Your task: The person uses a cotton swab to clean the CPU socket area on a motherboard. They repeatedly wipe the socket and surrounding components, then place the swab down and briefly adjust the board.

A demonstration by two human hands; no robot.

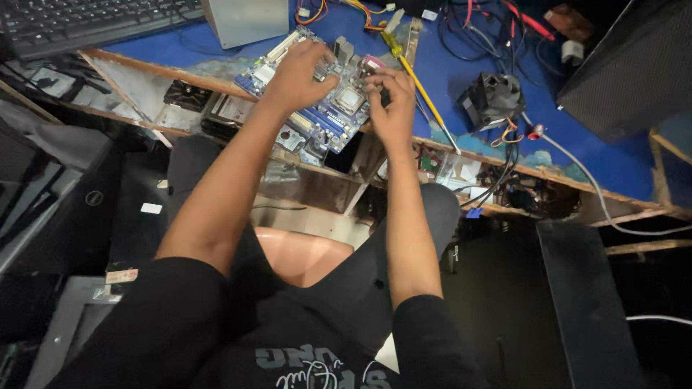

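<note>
1. both of my hands are on a blue motherboard (324,108), which lies at the near edge of the blue bench top (613,158).
2. my left hand (299,72) lies flat over the board's left half, fingers spread and pressing down, closed on nothing.
3. my right hand (391,101) is at the board's right edge beside the square processor socket (349,99), fingers curled; whether they pinch anything, i cannot tell.
4. one yellow-handled screwdriver (418,86) lies just right of that hand; a black cooler fan (494,97) sits farther right.
</note>
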